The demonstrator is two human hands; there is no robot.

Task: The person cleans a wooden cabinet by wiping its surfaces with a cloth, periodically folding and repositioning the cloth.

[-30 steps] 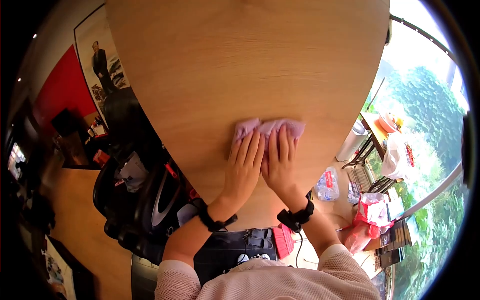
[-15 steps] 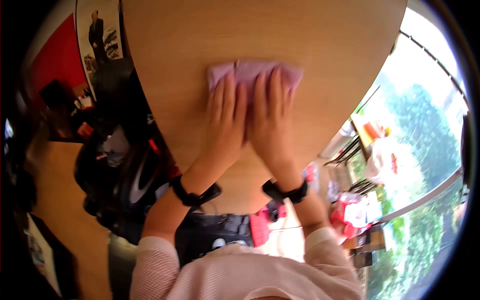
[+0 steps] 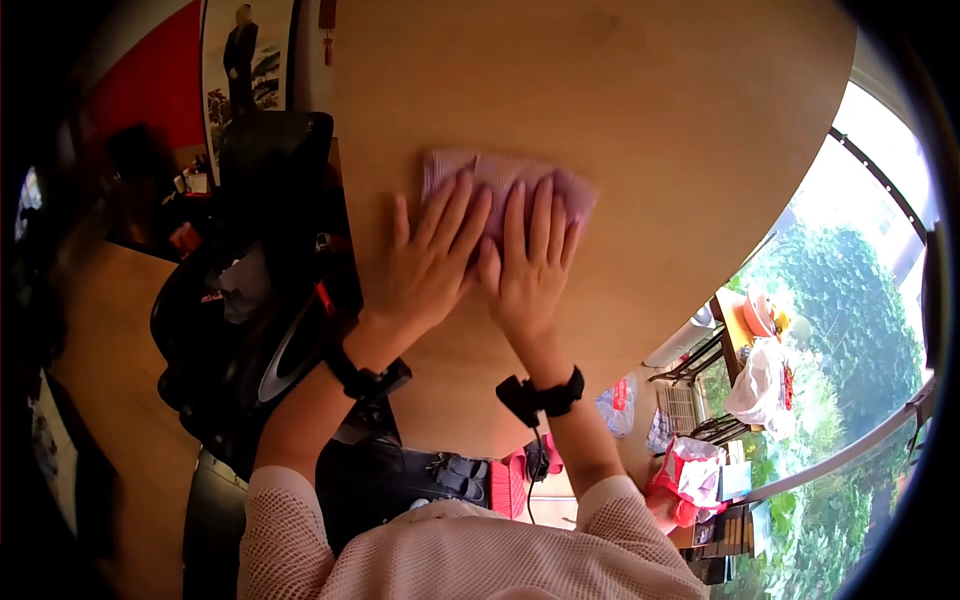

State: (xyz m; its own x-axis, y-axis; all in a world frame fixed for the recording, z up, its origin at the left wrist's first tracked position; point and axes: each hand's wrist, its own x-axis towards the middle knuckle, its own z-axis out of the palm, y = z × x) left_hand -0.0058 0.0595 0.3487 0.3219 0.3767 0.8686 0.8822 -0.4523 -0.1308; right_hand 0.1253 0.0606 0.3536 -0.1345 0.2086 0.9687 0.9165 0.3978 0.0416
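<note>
A folded pinkish-purple cloth (image 3: 455, 165) with a fine striped or ribbed pattern lies flat on the light wood tabletop (image 3: 640, 120). My left hand (image 3: 435, 260) rests palm down over its near left part; the fingers are stretched out, with the little finger spread off the cloth onto the wood. My right hand (image 3: 530, 265) lies flat beside it on the near right part, fingers extended. The thumbs come close together between the hands. Each wrist wears a black strap with a small device. The cloth's near edge is hidden under my palms.
A black chair (image 3: 270, 180) and other dark items crowd the table's left side. On the right, past the curved edge, a side table (image 3: 738, 320) bears a basin and a white bag. Red-and-white bags (image 3: 690, 470) sit lower, near a large window.
Both hands and the cloth have shifted left across the tabletop, towards its left edge. My left fingers are spread wider. The camera view has also moved.
</note>
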